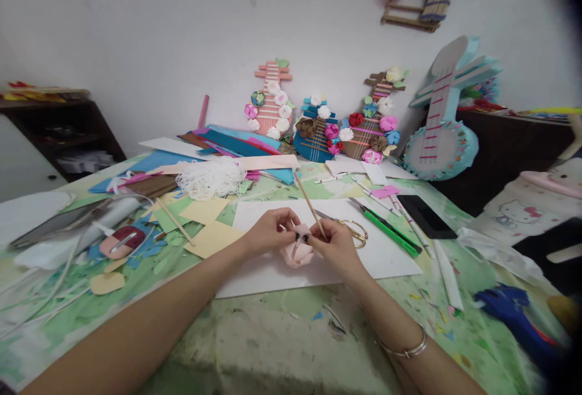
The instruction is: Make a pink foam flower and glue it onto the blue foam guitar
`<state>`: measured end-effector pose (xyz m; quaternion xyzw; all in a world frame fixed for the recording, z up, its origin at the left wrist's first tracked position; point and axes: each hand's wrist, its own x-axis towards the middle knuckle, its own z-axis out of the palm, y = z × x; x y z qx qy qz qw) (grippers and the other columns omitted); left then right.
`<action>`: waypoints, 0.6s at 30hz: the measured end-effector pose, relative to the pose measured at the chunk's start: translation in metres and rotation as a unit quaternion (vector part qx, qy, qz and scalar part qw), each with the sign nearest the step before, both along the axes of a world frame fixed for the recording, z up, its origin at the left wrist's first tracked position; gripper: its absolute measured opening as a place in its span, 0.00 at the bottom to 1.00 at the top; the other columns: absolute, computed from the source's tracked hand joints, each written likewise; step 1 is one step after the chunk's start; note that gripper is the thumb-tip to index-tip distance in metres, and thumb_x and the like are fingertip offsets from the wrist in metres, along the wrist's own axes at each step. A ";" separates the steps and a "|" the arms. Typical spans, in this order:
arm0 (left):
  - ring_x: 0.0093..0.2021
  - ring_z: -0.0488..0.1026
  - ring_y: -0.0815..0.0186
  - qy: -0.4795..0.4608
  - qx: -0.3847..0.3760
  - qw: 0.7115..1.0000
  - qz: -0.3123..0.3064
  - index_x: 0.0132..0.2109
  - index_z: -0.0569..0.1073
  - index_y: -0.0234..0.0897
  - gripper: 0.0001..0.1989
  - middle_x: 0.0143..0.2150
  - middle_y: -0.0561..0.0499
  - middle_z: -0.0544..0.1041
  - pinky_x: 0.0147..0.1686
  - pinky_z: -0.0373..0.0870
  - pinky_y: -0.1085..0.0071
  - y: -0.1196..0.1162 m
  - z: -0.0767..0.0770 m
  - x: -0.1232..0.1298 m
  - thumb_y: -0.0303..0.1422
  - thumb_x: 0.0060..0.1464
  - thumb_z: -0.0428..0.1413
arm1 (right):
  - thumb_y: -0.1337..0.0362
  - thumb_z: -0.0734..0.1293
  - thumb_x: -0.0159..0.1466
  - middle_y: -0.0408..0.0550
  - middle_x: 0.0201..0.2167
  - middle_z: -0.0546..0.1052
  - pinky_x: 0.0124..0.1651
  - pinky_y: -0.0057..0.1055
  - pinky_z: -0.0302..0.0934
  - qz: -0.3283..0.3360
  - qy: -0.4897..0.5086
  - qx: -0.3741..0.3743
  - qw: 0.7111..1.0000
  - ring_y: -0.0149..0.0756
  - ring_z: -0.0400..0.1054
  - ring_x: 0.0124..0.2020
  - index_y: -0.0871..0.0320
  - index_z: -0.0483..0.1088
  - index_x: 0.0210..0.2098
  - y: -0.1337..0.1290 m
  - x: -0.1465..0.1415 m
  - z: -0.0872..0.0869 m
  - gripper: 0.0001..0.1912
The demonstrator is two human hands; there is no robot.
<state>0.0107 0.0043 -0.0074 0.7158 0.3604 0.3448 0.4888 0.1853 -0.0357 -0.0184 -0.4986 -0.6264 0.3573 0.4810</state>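
Note:
Pinched in both hands is a pale pink paper flower (297, 254), held over a white sheet (254, 280). My left hand (271, 232) is closed on the flower's left side, its thumb near the middle. My right hand (335, 242) grips the right side with thumb and fingers, and a thin wooden stick (305, 194) also rests in that hand, slanting up to the left. Both thumb tips nearly meet over the petals. Just beyond my right hand lie gold-handled scissors (359, 232), partly hidden by the fingers, and a green utility knife (391, 231).
Paper-flower-covered lute shapes (273, 101) lean on the wall at the back. A heap of white string (211, 178) and yellow paper pieces (204, 210) lie left. On the right are a black phone (426, 216) and a blue glue gun (513, 316).

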 end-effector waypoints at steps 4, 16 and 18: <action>0.25 0.66 0.72 -0.006 -0.005 1.000 -0.016 0.36 0.74 0.32 0.11 0.25 0.54 0.71 0.23 0.59 0.77 -0.001 -0.002 0.000 0.34 0.44 0.60 | 0.62 0.68 0.53 0.37 0.16 0.61 0.22 0.25 0.45 0.014 -0.034 0.007 0.999 0.26 0.51 0.19 0.58 0.65 0.22 -0.002 -0.001 -0.002 0.09; 0.25 0.69 0.71 -0.111 -0.111 0.987 0.027 0.33 0.78 0.29 0.15 0.26 0.49 0.76 0.26 0.65 0.75 0.001 0.005 -0.002 0.38 0.41 0.65 | 0.61 0.62 0.63 0.46 0.25 0.74 0.29 0.29 0.52 -0.025 -0.252 0.131 0.958 0.33 0.64 0.25 0.55 0.78 0.38 0.002 0.032 0.015 0.13; 0.25 0.68 0.71 -0.110 -0.109 0.988 0.029 0.33 0.78 0.29 0.14 0.25 0.50 0.75 0.25 0.65 0.76 -0.002 0.008 -0.003 0.36 0.41 0.65 | 0.62 0.62 0.62 0.47 0.25 0.74 0.29 0.29 0.52 -0.021 -0.281 0.143 0.949 0.33 0.64 0.25 0.54 0.78 0.39 0.002 0.035 0.016 0.12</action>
